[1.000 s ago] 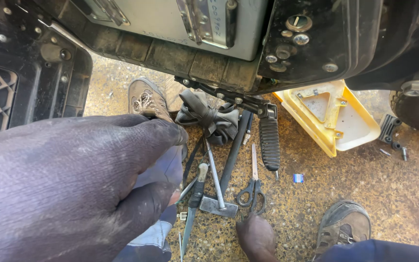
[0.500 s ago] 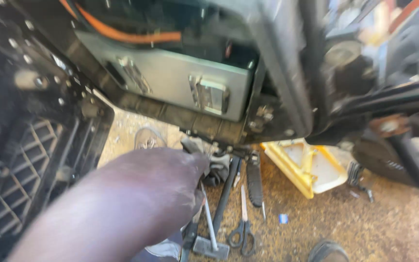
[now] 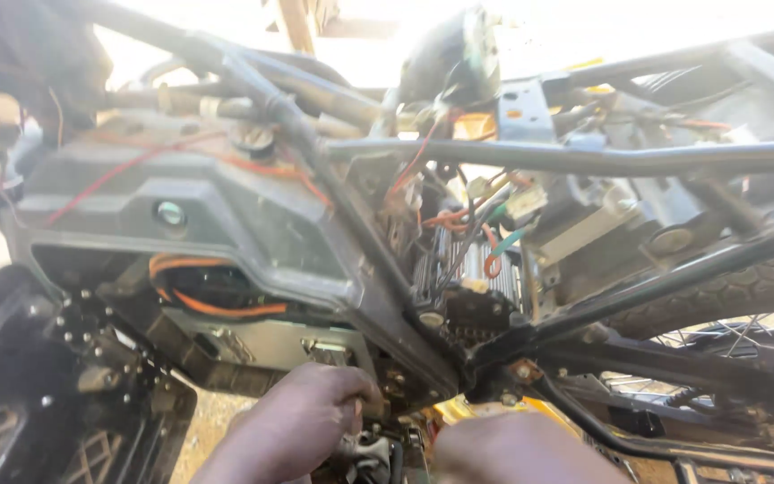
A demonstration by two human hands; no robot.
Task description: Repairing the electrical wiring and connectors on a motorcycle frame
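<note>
Your left hand point(image 3: 302, 417) and right hand point(image 3: 517, 448) sit crowded under the frame point(image 3: 387, 269), with the grey box point(image 3: 262, 345) just above the left. Tangled wires point(image 3: 468, 224) and tubes block the middle. Some room shows lower right, near the tyre point(image 3: 727, 291).

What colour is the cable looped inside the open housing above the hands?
Orange cable, in the head view.

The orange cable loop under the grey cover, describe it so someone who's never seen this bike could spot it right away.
Start at the big grey cover on the left of the stripped frame. Just under its lower edge is a dark opening above a silvery metal box, over the left hand. The orange cable curls there in a loop, thicker and brighter than the thin red wire running over the cover.
</note>
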